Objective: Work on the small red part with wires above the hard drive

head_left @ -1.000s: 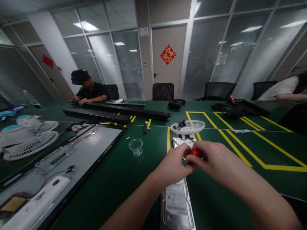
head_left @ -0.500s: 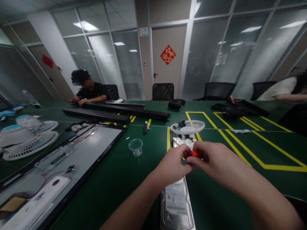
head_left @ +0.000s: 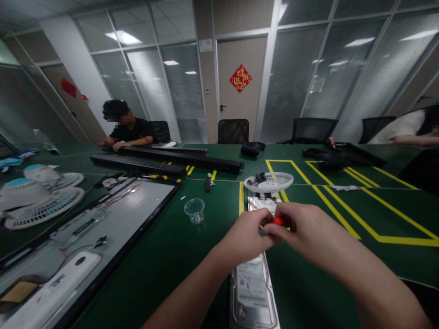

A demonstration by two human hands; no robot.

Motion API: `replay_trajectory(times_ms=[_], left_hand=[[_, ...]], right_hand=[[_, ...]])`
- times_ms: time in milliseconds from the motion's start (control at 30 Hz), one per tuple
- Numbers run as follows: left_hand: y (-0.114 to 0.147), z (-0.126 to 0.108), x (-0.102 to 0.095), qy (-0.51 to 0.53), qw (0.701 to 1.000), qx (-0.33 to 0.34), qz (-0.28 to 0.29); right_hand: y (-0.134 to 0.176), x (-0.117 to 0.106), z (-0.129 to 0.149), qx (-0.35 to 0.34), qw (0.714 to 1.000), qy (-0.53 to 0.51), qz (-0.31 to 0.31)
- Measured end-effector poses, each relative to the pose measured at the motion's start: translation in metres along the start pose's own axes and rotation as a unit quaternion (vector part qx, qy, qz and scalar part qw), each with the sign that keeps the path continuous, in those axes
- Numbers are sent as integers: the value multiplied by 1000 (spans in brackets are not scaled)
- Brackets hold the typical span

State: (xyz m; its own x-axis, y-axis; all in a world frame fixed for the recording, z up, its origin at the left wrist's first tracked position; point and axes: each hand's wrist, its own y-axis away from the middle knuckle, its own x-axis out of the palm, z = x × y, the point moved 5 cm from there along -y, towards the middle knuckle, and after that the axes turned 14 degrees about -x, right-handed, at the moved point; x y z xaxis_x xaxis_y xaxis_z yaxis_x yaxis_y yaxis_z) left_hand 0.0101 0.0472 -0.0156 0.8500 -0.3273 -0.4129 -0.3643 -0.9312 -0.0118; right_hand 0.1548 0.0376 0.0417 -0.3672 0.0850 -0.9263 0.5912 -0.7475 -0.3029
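Note:
My right hand (head_left: pixel 302 221) is closed around a small orange-red piece (head_left: pixel 278 221), its kind hidden by the fingers. Thumb and fingers of my left hand (head_left: pixel 248 233) are pinched together right beside it; what they hold, if anything, is hidden. Both hands meet above a row of silver hard drives. The nearer hard drive (head_left: pixel 253 294) lies label up on the table below my wrists. Another hard drive (head_left: pixel 262 204) shows partly beyond my fingers, and the hands cover the stretch between them.
A clear plastic cup (head_left: pixel 194 211) stands left of my hands. Beyond them is a white round grille (head_left: pixel 269 183) with small dark parts in it. An opened display panel (head_left: pixel 120 219) fills the left, near white fan parts (head_left: pixel 44 210). A co-worker (head_left: pixel 128 130) sits behind long black bars (head_left: pixel 181 157).
My hands stay almost in place, with only a slight shift of the fingers around the orange-red piece. Nothing else on the table has visibly moved.

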Motion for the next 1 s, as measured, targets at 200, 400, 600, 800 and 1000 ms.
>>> replay_trajectory(times_ms=[200, 400, 600, 800, 1000], left_hand=[[0, -1, -2, 29, 1000, 12, 2], [-2, 0, -1, 5, 1000, 8, -8], [-1, 1, -3, 34, 999, 11, -4], [-1, 0, -3, 59, 998, 21, 9], [-1, 0, -4, 42, 999, 5, 10]], right_hand=[[2, -2, 4, -69, 995, -70, -3], [-3, -1, -2, -26, 999, -17, -22], [2, -1, 2, -40, 998, -37, -12], [0, 1, 0, -62, 997, -41, 1], [0, 0, 0, 9, 1000, -12, 19]])
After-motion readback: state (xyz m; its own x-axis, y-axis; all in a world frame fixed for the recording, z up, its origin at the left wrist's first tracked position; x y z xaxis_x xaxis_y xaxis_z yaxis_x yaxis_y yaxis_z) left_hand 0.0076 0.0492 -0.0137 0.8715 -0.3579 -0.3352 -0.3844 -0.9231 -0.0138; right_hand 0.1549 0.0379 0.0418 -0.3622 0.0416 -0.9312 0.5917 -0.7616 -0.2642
